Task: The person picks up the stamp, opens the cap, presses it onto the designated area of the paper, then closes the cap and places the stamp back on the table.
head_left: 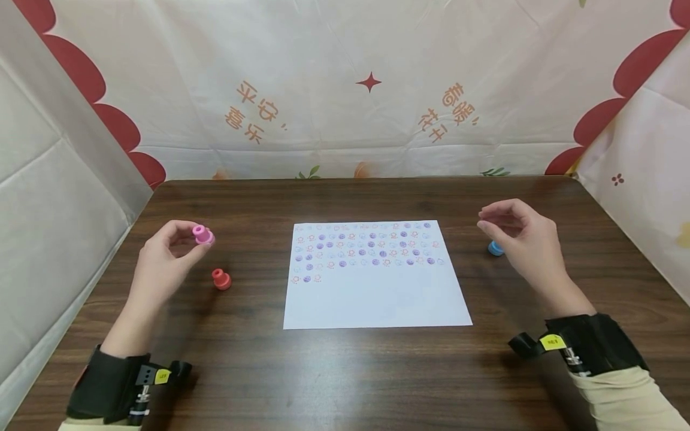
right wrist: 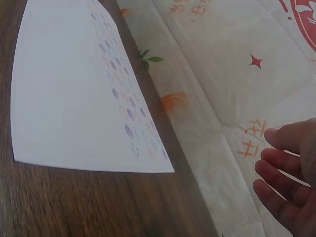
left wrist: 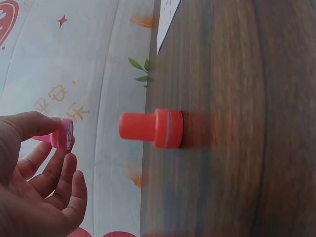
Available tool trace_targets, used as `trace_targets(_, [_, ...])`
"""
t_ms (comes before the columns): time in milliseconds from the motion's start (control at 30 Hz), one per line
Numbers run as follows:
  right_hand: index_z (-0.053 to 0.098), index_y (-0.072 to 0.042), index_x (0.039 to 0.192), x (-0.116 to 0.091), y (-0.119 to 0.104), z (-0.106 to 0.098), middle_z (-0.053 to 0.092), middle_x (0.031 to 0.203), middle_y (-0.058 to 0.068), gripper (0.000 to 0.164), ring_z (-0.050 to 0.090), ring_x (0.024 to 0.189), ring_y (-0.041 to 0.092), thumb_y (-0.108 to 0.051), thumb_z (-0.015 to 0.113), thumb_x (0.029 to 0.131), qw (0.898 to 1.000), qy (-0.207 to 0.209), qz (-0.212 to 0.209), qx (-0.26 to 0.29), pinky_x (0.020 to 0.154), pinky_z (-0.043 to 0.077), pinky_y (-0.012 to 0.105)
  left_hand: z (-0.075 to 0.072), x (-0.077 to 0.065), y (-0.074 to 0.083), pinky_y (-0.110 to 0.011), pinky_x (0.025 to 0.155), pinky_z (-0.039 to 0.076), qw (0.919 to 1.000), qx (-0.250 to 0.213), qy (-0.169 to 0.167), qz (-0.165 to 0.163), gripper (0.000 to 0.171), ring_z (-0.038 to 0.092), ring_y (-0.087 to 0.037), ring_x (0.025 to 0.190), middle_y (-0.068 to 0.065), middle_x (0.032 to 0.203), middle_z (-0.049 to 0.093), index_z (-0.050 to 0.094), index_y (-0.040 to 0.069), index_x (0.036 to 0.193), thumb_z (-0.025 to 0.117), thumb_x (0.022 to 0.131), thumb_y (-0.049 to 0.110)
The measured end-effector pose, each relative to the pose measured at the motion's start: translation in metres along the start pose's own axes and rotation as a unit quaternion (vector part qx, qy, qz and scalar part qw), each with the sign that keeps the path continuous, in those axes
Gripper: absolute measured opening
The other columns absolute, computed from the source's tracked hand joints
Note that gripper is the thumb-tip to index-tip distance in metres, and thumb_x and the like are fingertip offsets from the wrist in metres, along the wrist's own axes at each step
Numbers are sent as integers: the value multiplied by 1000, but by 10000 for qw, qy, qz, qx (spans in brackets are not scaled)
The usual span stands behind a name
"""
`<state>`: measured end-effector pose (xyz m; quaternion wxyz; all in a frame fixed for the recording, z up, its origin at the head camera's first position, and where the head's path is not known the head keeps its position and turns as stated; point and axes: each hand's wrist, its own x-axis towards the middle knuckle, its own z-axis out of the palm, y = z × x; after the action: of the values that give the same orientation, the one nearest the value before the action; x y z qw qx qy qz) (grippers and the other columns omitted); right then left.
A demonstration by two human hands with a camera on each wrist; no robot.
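My left hand (head_left: 164,257) pinches a small pink stamp (head_left: 203,234) between thumb and fingers, raised over the left part of the table. In the left wrist view the pink stamp's (left wrist: 66,134) printing face shows, turned sideways. A red stamp (head_left: 221,279) stands upright on the table just right of that hand. Over on the right, my right hand (head_left: 525,239) hovers with relaxed, slightly bent fingers and holds nothing. A blue stamp (head_left: 495,248) stands on the table beside it, partly hidden behind the hand. Between the hands lies a white sheet (head_left: 377,299) with rows of small stamped prints.
The brown wooden table (head_left: 345,377) carries the sheet and stamps. A pale printed cloth (head_left: 323,72) hangs behind its far edge and along both sides. Black camera straps (head_left: 595,344) wrap both wrists.
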<state>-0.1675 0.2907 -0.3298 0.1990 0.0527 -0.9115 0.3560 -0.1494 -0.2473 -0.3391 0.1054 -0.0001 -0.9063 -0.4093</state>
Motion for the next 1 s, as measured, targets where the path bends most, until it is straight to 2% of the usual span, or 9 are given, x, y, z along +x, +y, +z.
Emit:
trace_targets(133, [67, -7, 114, -1, 6, -3, 68, 101, -6, 26, 54, 88, -19, -18, 73, 91, 9999, -14, 17, -142, 79, 42, -5, -3, -1, -5, 4, 78, 41, 9999, 124, 2, -25, 41, 49, 16, 88, -17, 117, 64, 58, 2, 126, 70, 94, 25])
trace_targets(233, [66, -7, 116, -3, 12, -5, 69, 106, 10, 27, 53, 88, -19, -17, 73, 91, 9997, -32, 30, -225, 79, 40, -6, -5, -2, -9, 2, 75, 40, 9996, 271, -52, -70, 41, 47, 19, 84, -21, 116, 65, 59, 2, 127, 68, 95, 26])
trace_targets(400, [66, -7, 116, -4, 20, -7, 69, 108, 13, 28, 51, 89, -19, -18, 73, 91, 9994, -53, 69, -320, 80, 38, -7, -7, -3, -16, 0, 72, 39, 9983, 520, -150, -193, 39, 44, 22, 80, -23, 114, 67, 61, 1, 123, 67, 96, 29])
trace_targets(500, [65, -6, 117, -5, 24, -8, 70, 109, 14, 29, 50, 89, -19, -19, 73, 91, 9992, -99, 110, -368, 80, 38, -8, -7, -3, -20, -1, 71, 40, 9972, 666, -223, -265, 39, 46, 19, 80, -23, 112, 68, 62, 1, 121, 68, 95, 29])
trace_targets(600, [65, -6, 117, -5, 27, -9, 70, 110, 16, 30, 49, 89, -20, -19, 73, 92, 9987, -167, 164, -445, 79, 37, -8, -7, -4, -24, -10, 71, 44, 9950, 873, -356, -316, 38, 54, 6, 83, -24, 110, 69, 62, 0, 120, 68, 95, 28])
trace_targets(767, [64, -5, 119, -7, 32, -11, 69, 112, 19, 32, 47, 89, -21, -21, 72, 92, 9973, -292, 299, -606, 79, 34, -10, -6, -3, -28, -29, 72, 45, 9901, 1209, -633, -333, 38, 65, -26, 91, -23, 104, 70, 62, 0, 117, 70, 94, 29])
trace_targets(867, [63, -4, 120, -8, 36, -12, 68, 114, 21, 34, 54, 93, -9, -21, 72, 93, 9961, -396, 361, -699, 79, 32, -10, -6, -4, -30, -32, 70, 43, 9860, 1407, -808, -383, 39, 65, -33, 94, -23, 102, 71, 62, 0, 117, 69, 94, 31])
trace_targets(1000, [61, -3, 124, -10, 40, -12, 66, 119, 23, 37, 63, 105, 26, -20, 72, 93, 9940, -623, 424, -793, 77, 33, -8, -6, -4, -33, -37, 71, 45, 9791, 1652, -1088, -473, 40, 64, -36, 95, -23, 102, 71, 61, 0, 118, 69, 94, 32])
